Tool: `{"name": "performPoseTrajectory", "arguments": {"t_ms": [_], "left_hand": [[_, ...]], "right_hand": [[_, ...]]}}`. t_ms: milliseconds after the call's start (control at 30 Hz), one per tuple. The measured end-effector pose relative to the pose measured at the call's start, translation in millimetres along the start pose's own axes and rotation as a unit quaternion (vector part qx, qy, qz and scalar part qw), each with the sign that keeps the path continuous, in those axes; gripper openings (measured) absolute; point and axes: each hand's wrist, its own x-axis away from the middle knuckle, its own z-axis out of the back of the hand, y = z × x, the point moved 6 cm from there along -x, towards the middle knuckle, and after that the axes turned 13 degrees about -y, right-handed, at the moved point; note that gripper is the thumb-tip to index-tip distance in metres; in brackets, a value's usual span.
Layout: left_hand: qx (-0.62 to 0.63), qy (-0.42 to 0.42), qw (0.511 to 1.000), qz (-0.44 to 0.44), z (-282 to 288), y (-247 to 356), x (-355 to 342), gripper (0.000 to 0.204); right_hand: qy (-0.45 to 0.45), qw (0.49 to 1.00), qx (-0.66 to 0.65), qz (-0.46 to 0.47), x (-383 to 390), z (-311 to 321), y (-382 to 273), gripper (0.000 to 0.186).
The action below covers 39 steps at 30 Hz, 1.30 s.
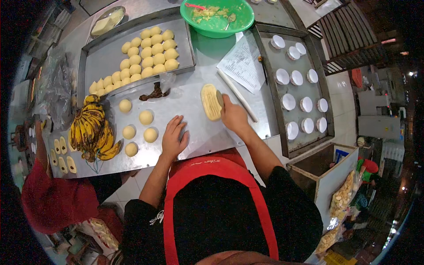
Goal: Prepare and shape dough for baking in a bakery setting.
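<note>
An oval piece of flattened dough with long lines across it lies on the steel table. My right hand holds a small flat tool at the dough's right side, its details hard to make out. My left hand rests on the table with fingers apart, holding nothing. Left of it are several round dough balls. Beyond it lies dark brown stuff beside clear plastic. A white rolling rod lies diagonally right of my right hand, under a printed sheet.
Back left: a tray of dough pieces and a metal dish. Behind: a green bowl. Right: a tray with white cups. Left: bananas, shaped dough pieces, a person in red. Lower right: a bin.
</note>
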Motion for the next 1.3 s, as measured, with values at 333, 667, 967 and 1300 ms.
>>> {"name": "performPoseTrajectory", "arguments": {"t_ms": [333,667,967,1300], "left_hand": [[0.017,0.043,0.998,0.029,2.8,0.6,-6.5,0.030],[0.009,0.057,0.995,0.086,-16.6,-22.1,-107.6,0.023],[-0.035,-0.012,0.984,0.172,-29.0,-25.0,-159.8,0.016],[-0.008,0.045,0.999,0.007,-31.6,0.1,-124.0,0.018]], "right_hand": [[0.071,0.993,-0.096,0.020,36.1,60.3,50.7,0.050],[0.222,0.967,0.125,-0.010,-14.7,58.9,126.5,0.042],[0.108,0.972,-0.018,0.207,-82.3,5.4,4.3,0.024],[0.097,0.944,0.015,0.315,-56.6,11.1,8.7,0.015]]}}
